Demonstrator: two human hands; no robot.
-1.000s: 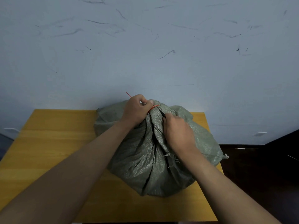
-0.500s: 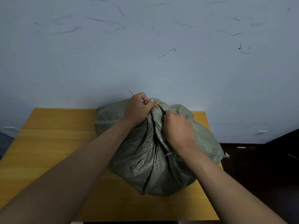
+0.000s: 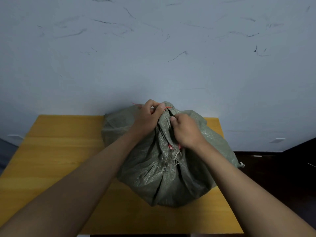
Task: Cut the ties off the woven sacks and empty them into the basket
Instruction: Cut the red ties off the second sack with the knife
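Note:
A grey-green woven sack (image 3: 171, 177) stands on the yellow wooden table (image 3: 59, 151), its neck bunched at the top and bound by a thin red tie (image 3: 166, 107). My left hand (image 3: 147, 118) pinches the tie and the bunched neck from the left, and a loose red end sticks out past its knuckles. My right hand (image 3: 186, 132) grips a cutting tool (image 3: 170, 147) whose red handle ends show under the palm. The tool's dark tip lies against the neck just below the tie. No basket is in view.
A scuffed pale wall rises right behind the table. Dark furniture and floor lie off the table's right edge (image 3: 273, 168). Bare tabletop extends to the left of the sack and in front of it.
My right hand has shifted slightly up the sack's neck toward the tie, and the tool's red handle ends now show beneath it. My left hand keeps its pinch on the tie.

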